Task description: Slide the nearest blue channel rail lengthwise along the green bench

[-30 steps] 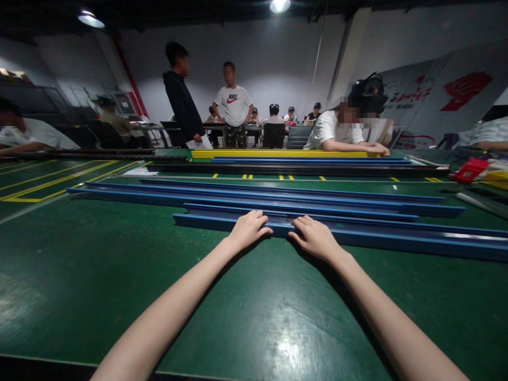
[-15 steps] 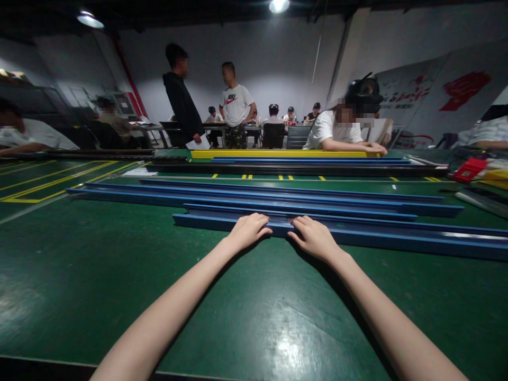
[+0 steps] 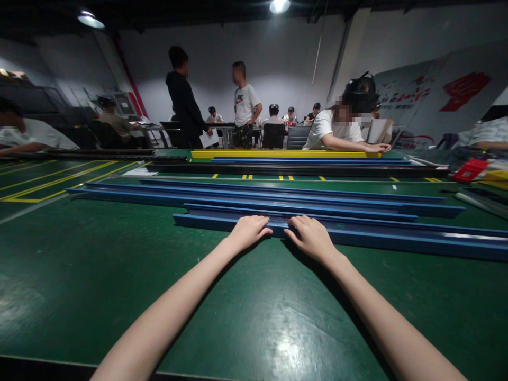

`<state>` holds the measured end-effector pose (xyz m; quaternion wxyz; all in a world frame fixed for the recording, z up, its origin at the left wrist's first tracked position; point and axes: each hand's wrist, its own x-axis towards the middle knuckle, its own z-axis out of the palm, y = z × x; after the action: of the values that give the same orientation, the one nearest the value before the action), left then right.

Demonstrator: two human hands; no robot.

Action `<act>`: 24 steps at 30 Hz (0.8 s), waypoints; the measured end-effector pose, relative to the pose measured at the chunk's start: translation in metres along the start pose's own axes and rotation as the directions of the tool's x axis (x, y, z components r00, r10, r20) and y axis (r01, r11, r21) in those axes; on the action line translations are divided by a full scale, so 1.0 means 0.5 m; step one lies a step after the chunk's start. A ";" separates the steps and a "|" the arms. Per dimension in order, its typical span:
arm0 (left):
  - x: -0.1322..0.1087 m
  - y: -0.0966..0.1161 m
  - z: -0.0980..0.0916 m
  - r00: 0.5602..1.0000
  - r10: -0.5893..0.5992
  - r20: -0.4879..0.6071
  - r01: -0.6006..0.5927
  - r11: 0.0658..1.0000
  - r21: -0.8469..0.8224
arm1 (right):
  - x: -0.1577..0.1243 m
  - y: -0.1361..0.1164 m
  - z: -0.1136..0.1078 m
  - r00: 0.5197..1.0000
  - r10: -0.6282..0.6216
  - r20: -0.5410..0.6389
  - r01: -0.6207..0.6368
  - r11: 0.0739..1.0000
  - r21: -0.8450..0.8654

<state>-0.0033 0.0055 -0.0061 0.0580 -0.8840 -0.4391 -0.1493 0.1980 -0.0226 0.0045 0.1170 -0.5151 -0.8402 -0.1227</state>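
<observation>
A long blue U-shaped channel [image 3: 397,237] lies across the green table, its trough facing up. My left hand [image 3: 251,231] is closed over its near wall, fingers reaching into the trough and thumb on the outer side. A short way to the right, my right hand [image 3: 309,234] grips the same wall in a like manner. The fingertips of both hands are partly hidden in the trough. Just behind lie more blue channels [image 3: 159,197], roughly parallel to the held one.
Farther back a long black bar [image 3: 301,170] and a yellow channel [image 3: 286,154] lie crosswise. Across the table a person [image 3: 337,127] leans over the yellow channel. A red object [image 3: 470,170] is at the right. Two people stand in the background.
My right hand has slid slightly left along the channel wall, closer to my left hand, which stays almost still. The channel has not visibly moved. The standing people have shifted.
</observation>
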 end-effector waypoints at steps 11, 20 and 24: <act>0.002 0.004 -0.011 1.000 0.015 0.015 -0.015 1.000 0.003 | 0.006 0.001 -0.008 1.000 -0.018 0.016 0.019 0.998 -0.055; 0.002 0.004 -0.021 1.000 -0.010 0.006 0.010 0.997 -0.076 | 0.011 0.002 -0.026 0.995 0.001 0.100 0.006 0.998 -0.067; 0.004 0.010 -0.033 1.000 0.006 0.008 -0.006 0.996 -0.090 | 0.004 0.013 -0.031 0.992 0.010 0.123 -0.002 0.998 -0.064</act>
<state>-0.0017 0.0004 0.0102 0.0167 -0.8877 -0.4296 -0.1649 0.2037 -0.0230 0.0201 0.0486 -0.5279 -0.8398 -0.1171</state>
